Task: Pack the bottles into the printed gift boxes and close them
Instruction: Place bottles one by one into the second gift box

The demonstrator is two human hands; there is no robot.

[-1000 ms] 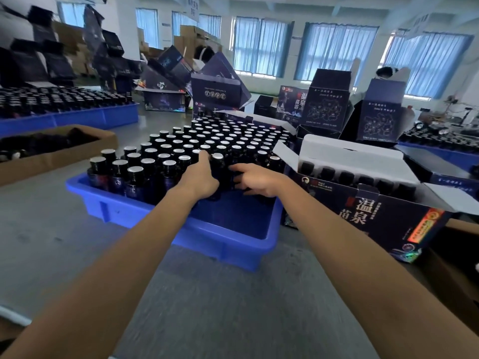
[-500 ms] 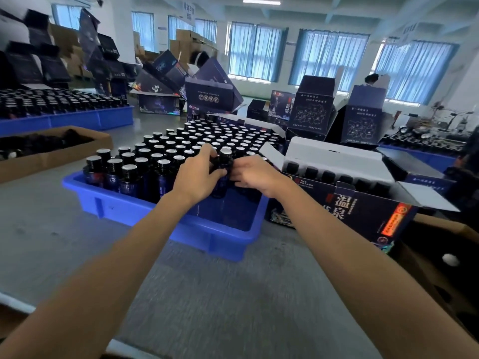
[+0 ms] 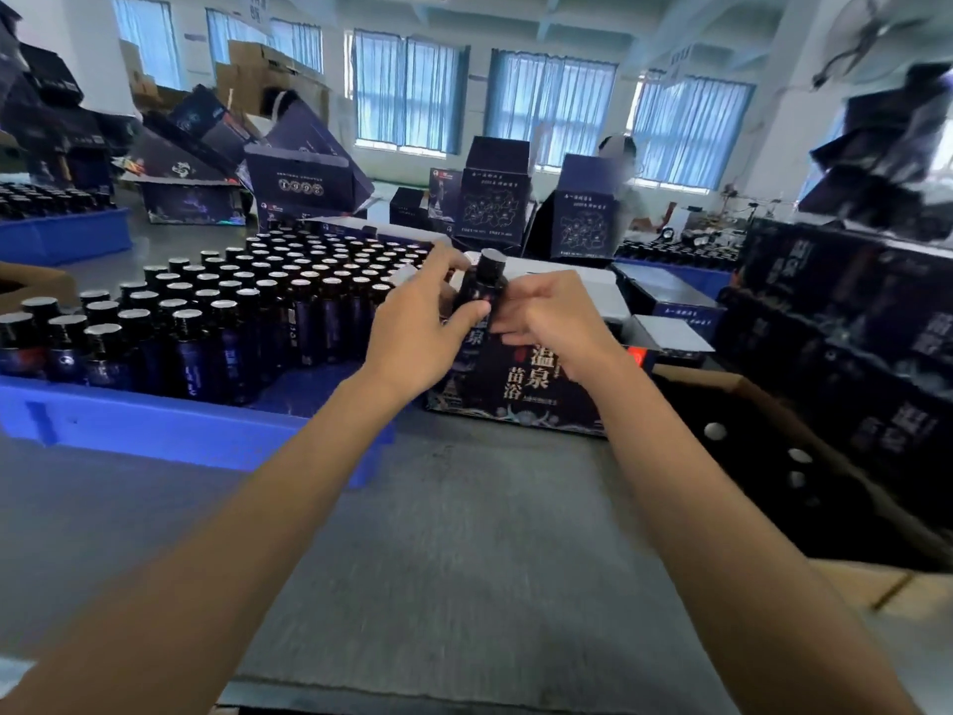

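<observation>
Gripping one dark bottle (image 3: 482,286) at frame ctr w/ left hand (image 3: 412,332) & right hand (image 3: 546,322) together, fingers curled round its body, cap up. Held just above printed gift box (image 3: 521,384), lower ctr-right. Other bottles (image 3: 232,312) packed in blue crate (image 3: 154,425) at left on bench (image 3: 464,559). Risks, prob.: could slip if grip eases mid-handover; could miss a slot or snag a flap, box top hidden behind hands; could clip crate rows w/ left forearm.
</observation>
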